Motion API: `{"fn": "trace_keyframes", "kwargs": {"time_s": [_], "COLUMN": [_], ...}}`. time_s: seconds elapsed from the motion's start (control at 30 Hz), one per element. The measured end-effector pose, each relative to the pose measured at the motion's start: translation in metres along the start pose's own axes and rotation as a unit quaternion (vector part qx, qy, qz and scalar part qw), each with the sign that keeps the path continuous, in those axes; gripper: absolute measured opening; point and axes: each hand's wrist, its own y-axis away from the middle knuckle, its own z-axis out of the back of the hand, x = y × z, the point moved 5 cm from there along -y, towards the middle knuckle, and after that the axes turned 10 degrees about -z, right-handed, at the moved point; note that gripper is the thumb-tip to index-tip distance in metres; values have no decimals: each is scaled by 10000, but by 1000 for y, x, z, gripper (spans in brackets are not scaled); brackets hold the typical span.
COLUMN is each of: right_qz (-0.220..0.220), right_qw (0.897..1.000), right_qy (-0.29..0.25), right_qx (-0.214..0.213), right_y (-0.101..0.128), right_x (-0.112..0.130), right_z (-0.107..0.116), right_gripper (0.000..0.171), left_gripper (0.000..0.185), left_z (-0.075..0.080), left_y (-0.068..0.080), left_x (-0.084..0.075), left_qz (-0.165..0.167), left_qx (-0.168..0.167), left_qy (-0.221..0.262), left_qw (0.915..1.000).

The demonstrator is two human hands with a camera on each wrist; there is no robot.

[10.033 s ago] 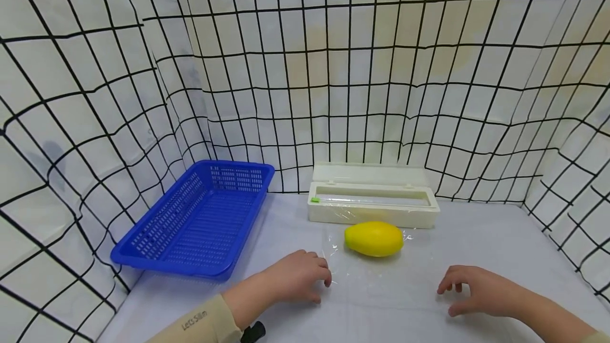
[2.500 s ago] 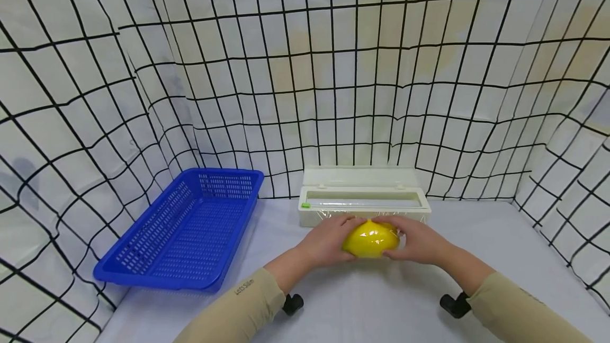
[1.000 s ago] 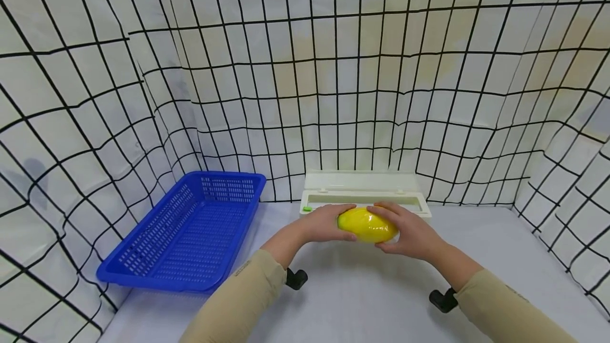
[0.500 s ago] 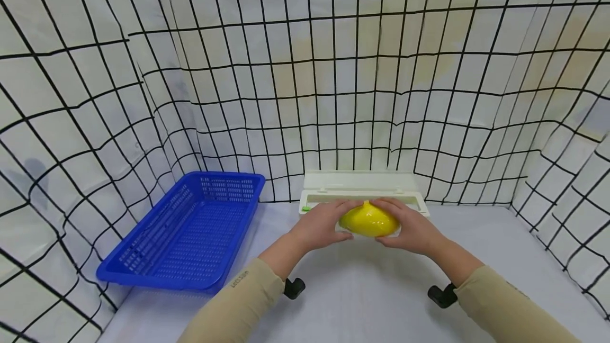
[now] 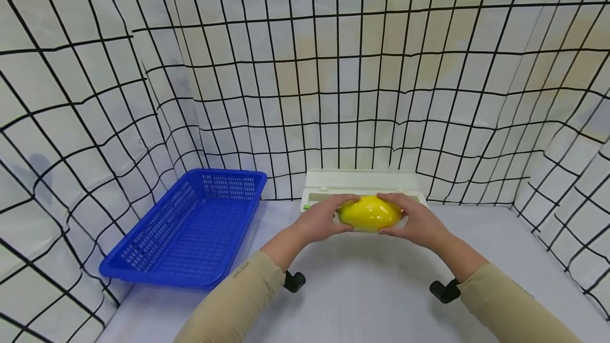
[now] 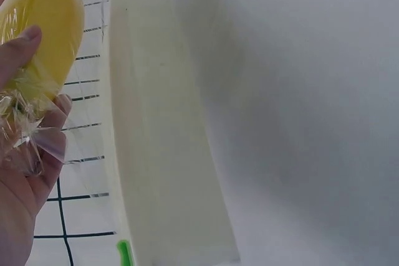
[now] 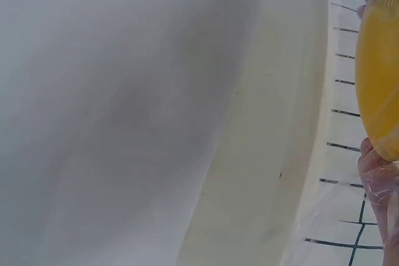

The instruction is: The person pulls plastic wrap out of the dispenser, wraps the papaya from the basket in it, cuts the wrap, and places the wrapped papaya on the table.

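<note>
A smooth yellow oval fruit (image 5: 369, 213) with a greenish left end is wrapped in clear cling film (image 6: 28, 116). Both hands hold it up off the table, in front of and partly over the white cling film dispenser (image 5: 362, 180). My left hand (image 5: 320, 222) grips the left end; in the left wrist view, bunched film lies against its palm and fingers. At the other end, my right hand (image 5: 421, 225) grips with fingers above and thumb below. Loose film also hangs by the right hand in the right wrist view. The fruit hides part of the dispenser's opening.
A blue slotted plastic basket (image 5: 190, 237) stands on the left of the table (image 5: 367, 290), which has a white cover. Black wire mesh (image 5: 352, 75) backed with white sheeting encloses the back and sides. The dispenser's lid stands raised against the back mesh.
Ten seconds ago the fruit lay on spread film with both hands apart from it. Now it is wrapped and lifted. Over the last second the hands turned it and raised it slightly.
</note>
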Motion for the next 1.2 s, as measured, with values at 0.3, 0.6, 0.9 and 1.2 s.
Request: {"fn": "trace_keyframes", "kwargs": {"time_s": [0.3, 0.6, 0.9, 1.2], "right_qz": [95, -316, -869, -931], "right_qw": [9998, 9983, 9943, 9936], "right_qy": [-193, -449, -568, -616], "right_qx": [42, 191, 231, 143], "right_y": [-12, -25, -37, -44], "right_x": [4, 6, 9, 19], "right_z": [14, 28, 39, 57], "right_gripper": [78, 81, 88, 85], "left_gripper": [63, 63, 62, 61], "left_z": [18, 36, 54, 70], "left_y": [-11, -22, -31, -42], "left_x": [1, 1, 0, -4], "left_qz": [12, 100, 96, 115], "left_qx": [365, 507, 391, 263], "left_qy": [541, 826, 911, 884], "left_qw": [9979, 9952, 9950, 9957]}}
